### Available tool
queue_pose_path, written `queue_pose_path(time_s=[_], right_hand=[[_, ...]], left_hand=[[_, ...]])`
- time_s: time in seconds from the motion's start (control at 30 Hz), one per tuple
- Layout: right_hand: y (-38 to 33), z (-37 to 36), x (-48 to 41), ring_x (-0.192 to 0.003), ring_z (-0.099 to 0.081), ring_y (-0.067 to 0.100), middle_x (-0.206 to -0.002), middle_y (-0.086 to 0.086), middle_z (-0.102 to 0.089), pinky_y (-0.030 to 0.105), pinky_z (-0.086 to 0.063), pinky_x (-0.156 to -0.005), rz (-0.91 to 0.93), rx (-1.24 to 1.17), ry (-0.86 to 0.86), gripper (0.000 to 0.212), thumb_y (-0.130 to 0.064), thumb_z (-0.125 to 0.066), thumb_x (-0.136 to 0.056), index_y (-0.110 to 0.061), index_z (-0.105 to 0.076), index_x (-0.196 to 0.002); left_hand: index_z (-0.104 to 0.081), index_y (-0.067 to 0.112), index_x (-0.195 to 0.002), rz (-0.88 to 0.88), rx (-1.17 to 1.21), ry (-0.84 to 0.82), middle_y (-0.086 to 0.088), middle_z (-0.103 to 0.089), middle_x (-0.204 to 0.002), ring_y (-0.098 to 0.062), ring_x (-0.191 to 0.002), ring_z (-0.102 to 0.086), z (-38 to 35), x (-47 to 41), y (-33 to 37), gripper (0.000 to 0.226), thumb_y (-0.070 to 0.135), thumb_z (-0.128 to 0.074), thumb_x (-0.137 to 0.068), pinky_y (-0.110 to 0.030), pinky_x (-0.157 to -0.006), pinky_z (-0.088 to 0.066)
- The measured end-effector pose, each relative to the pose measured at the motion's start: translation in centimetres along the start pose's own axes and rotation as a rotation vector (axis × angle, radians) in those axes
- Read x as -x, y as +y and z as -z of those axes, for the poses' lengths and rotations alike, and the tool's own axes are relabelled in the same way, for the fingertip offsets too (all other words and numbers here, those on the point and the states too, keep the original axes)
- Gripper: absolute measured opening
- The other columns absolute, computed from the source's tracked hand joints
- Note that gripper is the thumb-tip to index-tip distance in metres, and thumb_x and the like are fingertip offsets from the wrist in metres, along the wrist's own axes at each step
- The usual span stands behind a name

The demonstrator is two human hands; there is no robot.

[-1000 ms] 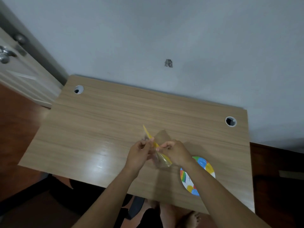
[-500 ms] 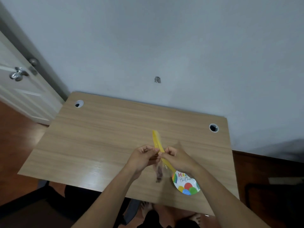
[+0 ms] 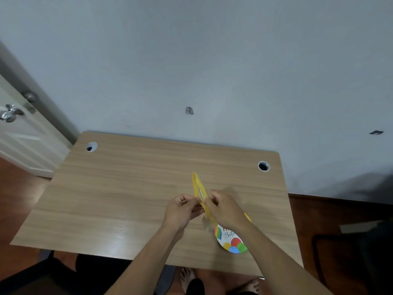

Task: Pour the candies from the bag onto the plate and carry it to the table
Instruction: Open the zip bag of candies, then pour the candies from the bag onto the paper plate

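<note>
A clear plastic bag with a yellow zip strip (image 3: 199, 188) hangs in the air above the wooden desk (image 3: 127, 188). My left hand (image 3: 180, 211) and my right hand (image 3: 225, 211) each pinch one side of the strip, and the far end of it has parted a little. The bag's clear body droops below my hands; its contents are too blurred to make out. A colourful paper plate (image 3: 231, 241) with balloon print lies on the desk near the front right, partly hidden under my right wrist.
The desk stands against a grey wall and has two round cable holes (image 3: 91, 146) (image 3: 263, 166). A white door with a metal handle (image 3: 10, 114) is at the left. Bare feet (image 3: 187, 277) show under the desk's front edge. A dark object sits on the floor at right.
The view has tilted up, showing more wall. My hands have kept hold of the bag and the yellow strip now stands more upright with its far end parted.
</note>
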State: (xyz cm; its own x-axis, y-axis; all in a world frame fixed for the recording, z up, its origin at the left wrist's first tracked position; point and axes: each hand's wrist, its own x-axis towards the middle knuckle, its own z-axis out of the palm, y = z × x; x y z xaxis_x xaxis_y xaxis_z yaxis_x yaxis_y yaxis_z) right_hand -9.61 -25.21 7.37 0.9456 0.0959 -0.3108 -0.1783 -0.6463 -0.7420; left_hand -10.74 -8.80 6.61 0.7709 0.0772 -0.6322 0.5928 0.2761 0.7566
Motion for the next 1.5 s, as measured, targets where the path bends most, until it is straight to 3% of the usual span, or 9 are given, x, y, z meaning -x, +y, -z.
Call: queue_pose_path(time_s=[0.33,0.43,0.63,0.9,1.0,1.1,1.2,1.33,1.5], right_hand=[[-0.4,-0.1,-0.7,-0.073,-0.062,0.031,-0.081,0.010,-0.066,0.041,-0.049,-0.065,-0.156,0.028,0.183,0.020,-0.020,-0.053,-0.101,-0.008,-0.056,-0.085],[0.8,1.5,-0.6,-0.067,-0.067,0.030,-0.082,0.015,-0.069,0.041,-0.050,-0.059,-0.198,0.093,0.137,0.014,-0.018,-0.045,-0.099,-0.011,-0.053,-0.089],[2.3,3.6,-1.3,-0.077,-0.064,0.039,-0.084,0.016,-0.068,0.043,-0.047,-0.066,-0.107,0.339,0.151,0.022,-0.033,-0.046,-0.107,-0.017,-0.046,-0.091],[1.1,5.0,-1.5,-0.067,-0.062,0.028,-0.072,0.003,-0.062,0.043,-0.047,-0.062,0.035,0.324,0.153,0.027,-0.035,-0.049,-0.111,-0.021,-0.044,-0.089],[1.0,6.2,-1.4,-0.069,-0.060,0.028,-0.073,0.002,-0.062,0.044,-0.050,-0.065,0.070,0.341,0.119,0.029,-0.042,-0.051,-0.109,-0.023,-0.044,-0.088],[0.8,7.6,-1.1,-0.072,-0.062,0.029,-0.073,0.001,-0.064,0.043,-0.049,-0.065,0.099,0.366,0.077,0.030,-0.048,-0.052,-0.107,-0.023,-0.048,-0.090],[0.3,9.0,-0.6,-0.072,-0.063,0.027,-0.073,0.000,-0.065,0.044,-0.049,-0.064,0.164,0.409,-0.005,0.033,-0.053,-0.051,-0.107,-0.024,-0.050,-0.091],[0.0,11.3,-0.1,-0.073,-0.063,0.016,-0.079,-0.003,-0.069,0.038,-0.051,-0.068,0.238,0.361,-0.085,0.034,-0.055,-0.055,-0.105,-0.023,-0.059,-0.093],[1.3,13.4,0.6,-0.065,-0.059,0.002,-0.077,-0.013,-0.070,0.015,-0.046,-0.061,0.145,0.101,-0.063,0.032,-0.045,-0.060,-0.107,-0.017,-0.063,-0.092]], left_hand=[[-0.064,0.010,-0.083,-0.265,-0.513,0.256,-0.013,-0.078,-0.083,-0.031,-0.075,-0.082,0.1,-0.6,1.1,0.012,0.015,-0.073,-0.089,-0.054,-0.073,-0.068],[-0.061,0.007,-0.082,-0.219,-0.567,0.252,-0.027,-0.076,-0.091,-0.037,-0.077,-0.082,1.7,-1.1,2.2,0.014,0.005,-0.072,-0.090,-0.050,-0.070,-0.070],[-0.066,0.017,-0.072,-0.124,-0.780,0.240,-0.003,-0.079,-0.067,-0.035,-0.072,-0.080,5.2,-3.6,1.6,0.017,0.034,-0.068,-0.069,-0.056,-0.069,-0.067],[-0.071,0.013,-0.110,0.244,-0.840,-0.238,-0.002,-0.087,-0.106,-0.022,-0.095,-0.081,5.0,-0.7,3.9,0.033,0.044,-0.062,-0.100,-0.037,-0.084,-0.060],[-0.069,0.018,-0.122,0.178,-0.794,-0.309,0.004,-0.084,-0.114,-0.022,-0.112,-0.079,5.8,-1.3,4.1,0.044,0.056,-0.056,-0.103,-0.038,-0.090,-0.057],[-0.063,0.018,-0.130,0.048,-0.880,-0.264,-0.001,-0.080,-0.123,-0.029,-0.116,-0.074,6.1,-2.9,3.3,0.027,0.023,-0.046,-0.110,-0.036,-0.087,-0.056],[-0.049,0.024,-0.151,-0.228,-1.162,-0.204,-0.006,-0.066,-0.146,-0.025,-0.125,-0.065,5.2,-4.5,1.7,0.055,-0.001,-0.055,-0.102,-0.034,-0.103,-0.052],[-0.025,0.035,-0.170,-0.564,-1.174,-0.461,0.008,-0.032,-0.173,-0.015,-0.160,-0.033,2.4,-5.6,0.1,0.115,0.054,-0.088,-0.077,-0.036,-0.131,-0.030],[-0.066,0.030,-0.135,-0.683,-0.996,-0.567,-0.006,-0.076,-0.130,-0.028,-0.118,-0.074,-1.8,-4.2,-0.5,0.033,0.038,-0.066,-0.103,-0.044,-0.110,-0.056]])
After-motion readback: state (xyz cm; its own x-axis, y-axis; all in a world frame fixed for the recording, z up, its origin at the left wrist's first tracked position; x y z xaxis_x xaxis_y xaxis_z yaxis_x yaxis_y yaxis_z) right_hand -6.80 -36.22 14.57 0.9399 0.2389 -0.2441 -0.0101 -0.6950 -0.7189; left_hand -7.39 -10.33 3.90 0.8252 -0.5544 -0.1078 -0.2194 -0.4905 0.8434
